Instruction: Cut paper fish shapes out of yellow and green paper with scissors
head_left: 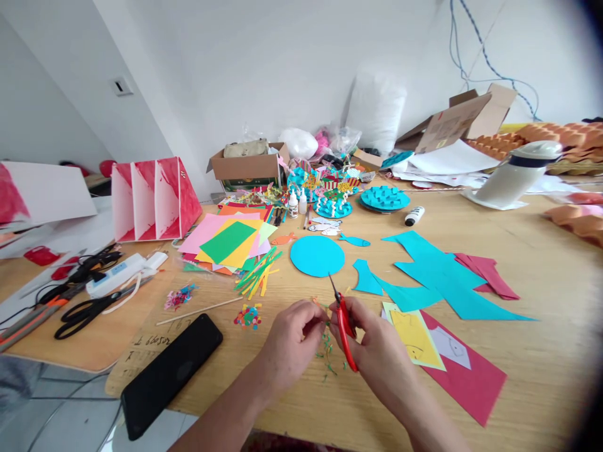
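Note:
My right hand (365, 339) grips a pair of red-handled scissors (347, 329), whose dark tips point away from me toward a blue paper circle (317, 256). Close beside it, my left hand (298, 333) is closed in a pinch, its fingertips meeting those of my right hand. Something small and greenish shows there, too small to name. Below the fingers, tiny green paper curls (328, 358) lie scattered on the wooden table (282, 414). Thin green and yellow paper strips (258, 270) and a pile of coloured paper dots (247, 316) lie to the left.
A black phone (172, 373) lies at the left front edge, near a thin wooden stick (200, 311). Coloured paper sheets (228, 242) are stacked behind. Blue paper offcuts (438, 270) and a red sheet (480, 383) lie right. Glue bottles (293, 204) stand at the back.

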`<state>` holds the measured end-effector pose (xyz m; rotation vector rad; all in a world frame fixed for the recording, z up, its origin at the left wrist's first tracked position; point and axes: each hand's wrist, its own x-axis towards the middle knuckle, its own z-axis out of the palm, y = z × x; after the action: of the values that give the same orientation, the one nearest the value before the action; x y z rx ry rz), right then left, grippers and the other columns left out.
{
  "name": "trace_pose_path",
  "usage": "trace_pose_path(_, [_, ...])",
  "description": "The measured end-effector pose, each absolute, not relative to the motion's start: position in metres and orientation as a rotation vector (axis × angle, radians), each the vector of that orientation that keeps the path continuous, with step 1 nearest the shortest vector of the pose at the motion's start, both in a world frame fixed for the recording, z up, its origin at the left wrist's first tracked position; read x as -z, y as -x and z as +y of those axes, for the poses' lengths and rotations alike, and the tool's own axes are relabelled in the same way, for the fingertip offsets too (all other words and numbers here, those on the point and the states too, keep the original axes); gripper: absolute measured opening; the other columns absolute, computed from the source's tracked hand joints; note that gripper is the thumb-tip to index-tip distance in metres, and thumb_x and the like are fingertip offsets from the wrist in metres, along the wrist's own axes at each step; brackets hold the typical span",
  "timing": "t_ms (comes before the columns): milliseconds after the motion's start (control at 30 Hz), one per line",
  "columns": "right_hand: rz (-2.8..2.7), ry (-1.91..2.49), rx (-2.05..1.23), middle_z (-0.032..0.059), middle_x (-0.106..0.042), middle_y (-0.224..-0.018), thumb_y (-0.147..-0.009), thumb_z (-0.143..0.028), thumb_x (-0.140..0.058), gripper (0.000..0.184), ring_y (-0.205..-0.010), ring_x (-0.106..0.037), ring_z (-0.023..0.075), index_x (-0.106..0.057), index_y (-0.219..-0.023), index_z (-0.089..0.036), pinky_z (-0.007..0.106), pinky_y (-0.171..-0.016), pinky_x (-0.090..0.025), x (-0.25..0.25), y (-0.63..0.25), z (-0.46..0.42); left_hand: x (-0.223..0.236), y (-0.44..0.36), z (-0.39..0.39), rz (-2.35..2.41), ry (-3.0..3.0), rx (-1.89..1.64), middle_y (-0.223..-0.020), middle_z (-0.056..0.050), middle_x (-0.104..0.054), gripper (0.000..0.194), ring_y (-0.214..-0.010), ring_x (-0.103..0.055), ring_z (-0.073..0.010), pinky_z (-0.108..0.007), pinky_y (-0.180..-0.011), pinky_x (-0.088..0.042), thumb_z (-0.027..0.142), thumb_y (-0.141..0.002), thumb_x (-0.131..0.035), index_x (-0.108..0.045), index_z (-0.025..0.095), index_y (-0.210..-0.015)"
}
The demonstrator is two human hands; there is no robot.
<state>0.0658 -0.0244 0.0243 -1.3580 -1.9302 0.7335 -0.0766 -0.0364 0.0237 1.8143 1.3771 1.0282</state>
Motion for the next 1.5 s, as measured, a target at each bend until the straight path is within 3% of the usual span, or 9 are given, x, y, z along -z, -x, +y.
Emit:
trace_pose_path(233, [-2.106,1.320,-0.684,-0.0012,-0.057,-0.055,-0.076,-0.021,-0.046,0.009,-0.050,-0.051,0.0148,-0.048,-0.068,-0.022,0.022,-0.044,-0.034,-0.034,-0.068,-0.018,-0.026,0.080,-0.032,1.351,-1.848,-0.969,-0.063,0.001,-0.052,0.015,-0.062,-0.047,-0.0119,-0.022,-0.058,-0.034,0.006,-0.071,-0.049,-0.053,0.017,-0.061])
trace_pose_path(400, [-1.776,1.348,-0.901,0.0011,-0.062,-0.067,-0.075,-0.026,-0.051,0.008,-0.062,-0.059,0.0176,-0.053,-0.081,-0.021,0.026,-0.053,-0.043,-0.019,-0.073,-0.019,-0.023,0.077,-0.031,1.285,-1.357,-1.057,-0.058,0.003,-0.047,0.006,-0.055,-0.042,-0.0100,-0.022,-0.054,-0.033,0.016,-0.071,-0.051,-0.052,0.016,-0.066])
trace_pose_path(600, [-1.385,1.209,-1.091,0.0014,-0.060,-0.073,-0.070,-0.030,-0.062,0.016,-0.063,-0.057,0.0155,-0.055,-0.079,-0.020,0.026,-0.056,-0.046,-0.011,-0.064,-0.028,-0.025,0.069,-0.033,1.155,-1.057,-1.184,-0.056,0.004,-0.046,0.011,-0.054,-0.040,-0.0088,-0.021,-0.054,-0.033,0.024,-0.070,-0.057,-0.052,0.015,-0.066])
trace_pose_path(1033, [-1.414,1.183,-1.122,-0.0002,-0.058,-0.071,-0.070,-0.028,-0.063,0.017,-0.063,-0.055,0.0152,-0.050,-0.080,-0.021,0.026,-0.059,-0.046,-0.010,-0.062,-0.024,-0.014,0.070,-0.034,1.137,-1.157,-1.069,-0.056,0.004,-0.042,0.010,-0.054,-0.038,-0.0094,-0.022,-0.053,-0.031,0.025,-0.072,-0.052,-0.050,0.016,-0.068])
trace_pose_path(1233, [-1.646,1.286,-1.033,0.0004,-0.059,-0.072,-0.074,-0.025,-0.054,0.008,-0.065,-0.057,0.0163,-0.051,-0.080,-0.021,0.026,-0.059,-0.045,-0.017,-0.069,-0.022,-0.017,0.078,-0.032,1.168,-1.340,-1.003,-0.067,0.001,-0.050,0.014,-0.062,-0.045,-0.0111,-0.023,-0.058,-0.036,0.023,-0.078,-0.045,-0.056,0.015,-0.079])
trace_pose_path(1500, [-1.792,1.322,-0.874,-0.0012,-0.057,-0.061,-0.076,-0.024,-0.049,0.007,-0.057,-0.055,0.0160,-0.050,-0.082,-0.021,0.025,-0.050,-0.040,-0.016,-0.070,-0.023,-0.019,0.074,-0.030,1.321,-1.478,-1.083,-0.061,0.002,-0.048,0.009,-0.060,-0.043,-0.0108,-0.022,-0.058,-0.033,0.017,-0.071,-0.052,-0.053,0.016,-0.062])
